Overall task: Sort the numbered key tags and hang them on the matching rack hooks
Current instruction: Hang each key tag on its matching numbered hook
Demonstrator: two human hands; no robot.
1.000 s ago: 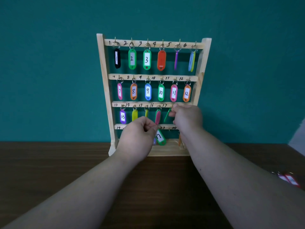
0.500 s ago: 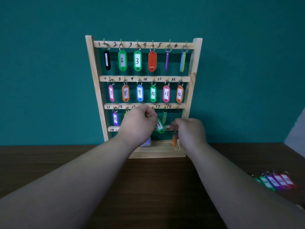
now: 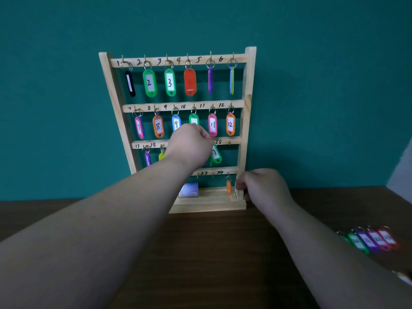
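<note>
A wooden key rack (image 3: 247,121) stands on the table against the teal wall, its rails numbered and most hooks filled. My left hand (image 3: 189,146) is raised in front of the third rail and pinches the ring of the green tag 17 (image 3: 215,155), which dangles just under that rail near the mark 18. My right hand (image 3: 264,189) is low at the rack's right post, fingers curled round the post near its foot. An orange tag (image 3: 229,187) hangs on the bottom rail beside that hand. My left hand hides the middle hooks of the third rail.
Several loose tags (image 3: 371,240), green, purple and red, lie in a row on the dark wooden table (image 3: 218,253) at the far right. A pale blue tag (image 3: 189,190) hangs low in the rack behind my left forearm.
My left hand rose from the bottom rail to the third rail with the green tag 17. My right hand dropped from the third rail to the foot of the right post.
</note>
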